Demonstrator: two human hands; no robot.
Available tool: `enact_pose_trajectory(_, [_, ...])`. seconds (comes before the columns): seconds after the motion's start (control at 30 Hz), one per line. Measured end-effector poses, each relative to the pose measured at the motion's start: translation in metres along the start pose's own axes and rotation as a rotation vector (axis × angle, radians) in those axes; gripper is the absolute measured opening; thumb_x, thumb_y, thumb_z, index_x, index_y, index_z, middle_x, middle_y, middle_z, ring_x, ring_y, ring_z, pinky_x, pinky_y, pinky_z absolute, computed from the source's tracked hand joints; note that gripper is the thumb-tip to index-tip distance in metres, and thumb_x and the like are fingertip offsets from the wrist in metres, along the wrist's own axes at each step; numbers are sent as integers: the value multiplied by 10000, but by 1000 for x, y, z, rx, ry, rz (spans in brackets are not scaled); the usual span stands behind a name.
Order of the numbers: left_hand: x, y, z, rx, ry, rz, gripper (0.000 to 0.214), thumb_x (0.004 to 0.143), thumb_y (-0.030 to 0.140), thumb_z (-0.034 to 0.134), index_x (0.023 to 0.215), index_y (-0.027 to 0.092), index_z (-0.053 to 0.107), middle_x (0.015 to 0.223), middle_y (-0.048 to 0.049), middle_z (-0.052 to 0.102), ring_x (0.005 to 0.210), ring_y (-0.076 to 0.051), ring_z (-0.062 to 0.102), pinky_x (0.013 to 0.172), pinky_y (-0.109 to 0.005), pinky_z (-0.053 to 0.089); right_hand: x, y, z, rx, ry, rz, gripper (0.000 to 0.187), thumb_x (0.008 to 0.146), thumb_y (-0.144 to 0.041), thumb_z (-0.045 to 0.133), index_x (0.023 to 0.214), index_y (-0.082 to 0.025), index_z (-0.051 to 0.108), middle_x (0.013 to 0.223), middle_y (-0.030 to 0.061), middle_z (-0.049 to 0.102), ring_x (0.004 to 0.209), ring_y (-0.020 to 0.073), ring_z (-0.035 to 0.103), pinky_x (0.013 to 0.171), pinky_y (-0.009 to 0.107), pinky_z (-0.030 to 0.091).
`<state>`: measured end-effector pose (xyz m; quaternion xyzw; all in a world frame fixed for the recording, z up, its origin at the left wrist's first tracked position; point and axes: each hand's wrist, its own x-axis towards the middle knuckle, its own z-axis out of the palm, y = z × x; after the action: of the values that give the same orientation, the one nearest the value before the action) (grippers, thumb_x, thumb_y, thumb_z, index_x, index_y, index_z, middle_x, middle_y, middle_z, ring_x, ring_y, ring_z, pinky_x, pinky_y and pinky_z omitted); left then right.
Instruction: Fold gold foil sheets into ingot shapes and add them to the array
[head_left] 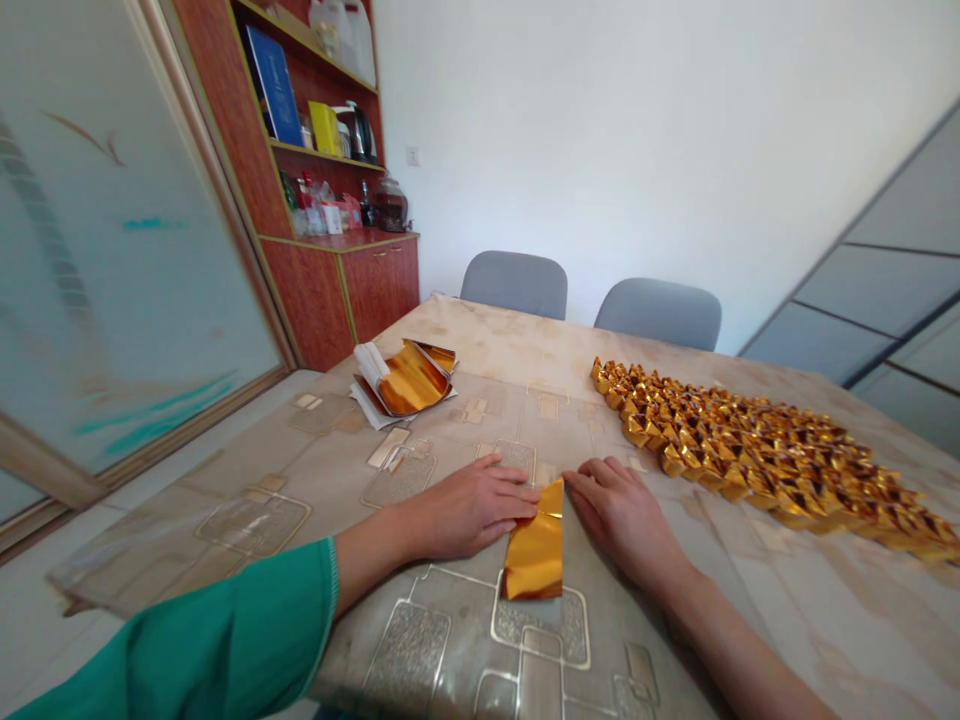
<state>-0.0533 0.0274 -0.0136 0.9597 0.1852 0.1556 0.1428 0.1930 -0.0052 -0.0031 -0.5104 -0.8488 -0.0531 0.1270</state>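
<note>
A folded sheet of gold foil paper (535, 562) lies on the table in front of me, longer than it is wide. My left hand (471, 508) rests flat from the left, fingers stretched out, with the fingertips on the paper's upper left part. At the upper right corner, my right hand (624, 512) has its fingers curled together, thumb and forefinger pinching the paper's edge. Further back on the left is a stack of loose gold foil sheets (411, 378) with white backing, some curling up.
Rows of folded gold foil pieces (750, 450) cover the table's right side. The table (292, 560) has a patterned plastic cover. Two grey chairs (514, 282) stand at its far edge. A red-brown cabinet (379, 290) with bottles and boxes is behind, left.
</note>
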Motion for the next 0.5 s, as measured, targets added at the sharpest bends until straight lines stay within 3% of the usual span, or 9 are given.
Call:
enact_pose_trajectory(0.1, [2,-3,-1,-20,-7,18,317,940,188,459,1218,273,584,1311,-18,614,1284,-225,475,1120,-502,208,-4,-6,-5,172,87,-52,294,919,-77,441,1141,-181,604,1023,101,619,934,246,538,813,395,451])
enact_pose_trajectory(0.23, [6,-6,-2,-5,1,42,278,933,155,446,1150,240,597,1231,-37,652,1277,-221,474,1117,-502,223,-7,-22,-6,515,-31,-154,259,939,-69,396,1030,-209,594,985,57,596,917,188,543,801,317,465])
enact_pose_trajectory(0.4, [3,9,-13,-25,103,23,176,912,156,481,1015,197,617,1102,-64,674,1073,-208,572,989,-393,390,-6,-33,1,509,-101,-143,141,927,-105,483,939,-202,585,944,43,583,913,202,518,818,345,440])
enact_pose_trajectory(0.5, [-3,22,-20,-77,1,109,150,850,296,632,952,187,615,1058,-46,664,982,-195,574,896,-330,438,-6,-30,4,476,-91,-84,142,950,-140,472,913,-202,594,924,46,579,893,204,516,798,345,439])
